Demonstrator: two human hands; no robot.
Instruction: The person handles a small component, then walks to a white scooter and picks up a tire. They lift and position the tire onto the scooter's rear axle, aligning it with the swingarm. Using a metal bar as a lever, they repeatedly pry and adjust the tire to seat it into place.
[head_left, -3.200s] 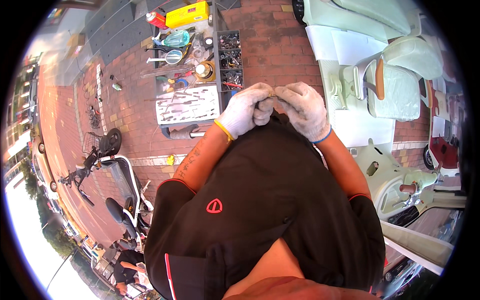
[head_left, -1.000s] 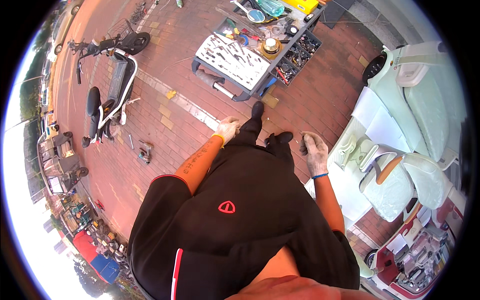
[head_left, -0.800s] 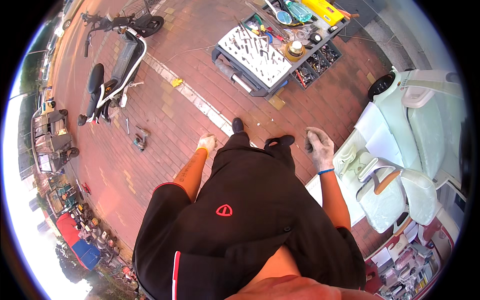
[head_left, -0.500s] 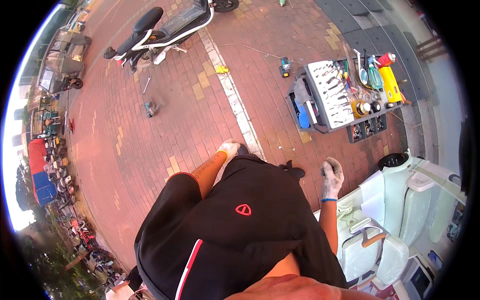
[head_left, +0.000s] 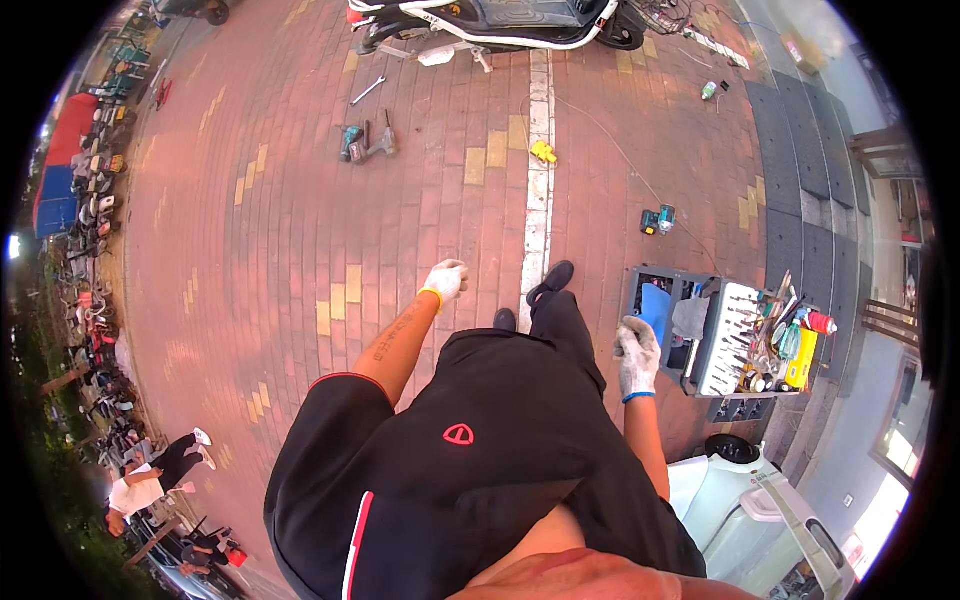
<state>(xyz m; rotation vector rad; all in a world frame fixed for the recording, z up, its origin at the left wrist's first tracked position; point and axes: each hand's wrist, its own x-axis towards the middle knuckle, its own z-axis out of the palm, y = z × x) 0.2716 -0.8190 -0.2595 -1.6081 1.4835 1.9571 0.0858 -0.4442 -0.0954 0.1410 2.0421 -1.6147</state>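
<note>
My left hand, in a white work glove with a yellow cuff, hangs over the brick paving with its fingers curled in. Nothing shows in it. My right hand, in a soiled white glove with a blue cuff, is loosely closed and also appears to hold nothing. It is nearest to the grey tool cart, though I see no contact. On that cart are a white rack of bits, a blue item, a grey cloth, a red spray can and a yellow box.
A black-and-white electric scooter stands ahead. On the paving lie a wrench, teal power tools, another cordless driver with a cable close by, and a yellow object. A pale green vehicle is at lower right. Steps line the right.
My view has turned left; the scooter and ground tools appear farther right, the cart lower right. My legs are in a stride. My left hand has swung out from beside my leg.
</note>
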